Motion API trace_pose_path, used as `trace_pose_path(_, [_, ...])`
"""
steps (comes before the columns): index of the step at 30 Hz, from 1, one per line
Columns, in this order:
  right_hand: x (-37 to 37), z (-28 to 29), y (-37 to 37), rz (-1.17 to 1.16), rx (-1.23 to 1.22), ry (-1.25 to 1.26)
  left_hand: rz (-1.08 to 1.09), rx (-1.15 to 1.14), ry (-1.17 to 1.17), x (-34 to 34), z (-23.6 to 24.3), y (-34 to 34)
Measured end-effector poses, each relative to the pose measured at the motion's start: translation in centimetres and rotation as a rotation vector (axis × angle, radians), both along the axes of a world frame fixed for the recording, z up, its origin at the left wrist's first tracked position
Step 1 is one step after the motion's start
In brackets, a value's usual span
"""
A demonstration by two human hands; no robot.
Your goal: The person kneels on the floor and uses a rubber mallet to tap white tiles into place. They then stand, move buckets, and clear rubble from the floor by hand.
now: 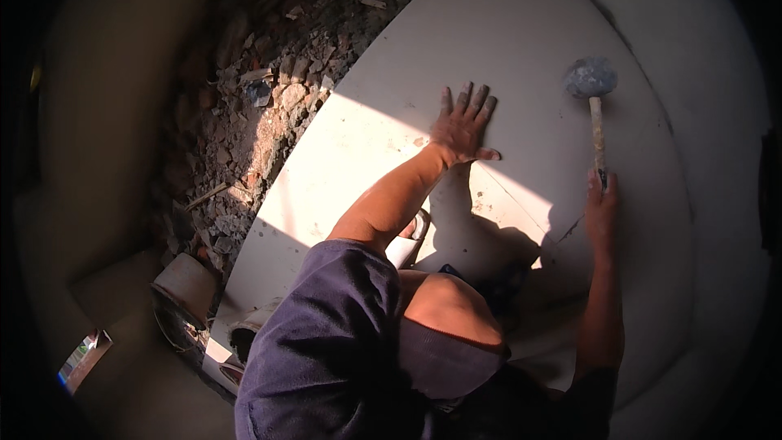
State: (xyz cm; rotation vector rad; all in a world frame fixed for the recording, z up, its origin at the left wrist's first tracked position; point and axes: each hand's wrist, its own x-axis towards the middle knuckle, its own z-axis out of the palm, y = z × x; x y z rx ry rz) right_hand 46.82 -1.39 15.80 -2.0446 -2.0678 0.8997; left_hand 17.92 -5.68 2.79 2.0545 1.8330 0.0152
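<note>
- Your left hand point(463, 132) lay on the pale slab point(505, 33), well in from its left edge, fingers spread apart and gripping nothing.
- Your right hand point(602, 204) was clamped round the lower end of the handle of a mallet point(597, 118).
- That mallet stood out toward the slab's right edge, its rounded grey head pointing away from you, near the dark joint point(611, 19) that ran along that edge; you could not tell whether the head touched the slab.
- Between your hands lay bare slab, with a fine dark line crossing it nearer to you.
- A sunlit patch point(350, 155) reached from the slab's left edge to below your left hand.
- Broken rubble point(277, 106) lined the left edge, with a thin stick point(207, 196) on it.
- A pale bucket point(186, 285) sat near the slab's lower left corner, beside the rubble.
</note>
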Motion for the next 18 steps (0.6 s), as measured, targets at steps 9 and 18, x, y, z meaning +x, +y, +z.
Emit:
trace_pose_path(9, [-25.4,8.8,18.5,0.749,0.097,-0.426,0.044,-0.023,-0.144,-2.7,0.1,2.7])
trace_pose_path(18, [-40.6,3.9,24.5,1.275,0.625,-0.262,0.011,-0.074,-0.275,-3.9,1.1,2.9])
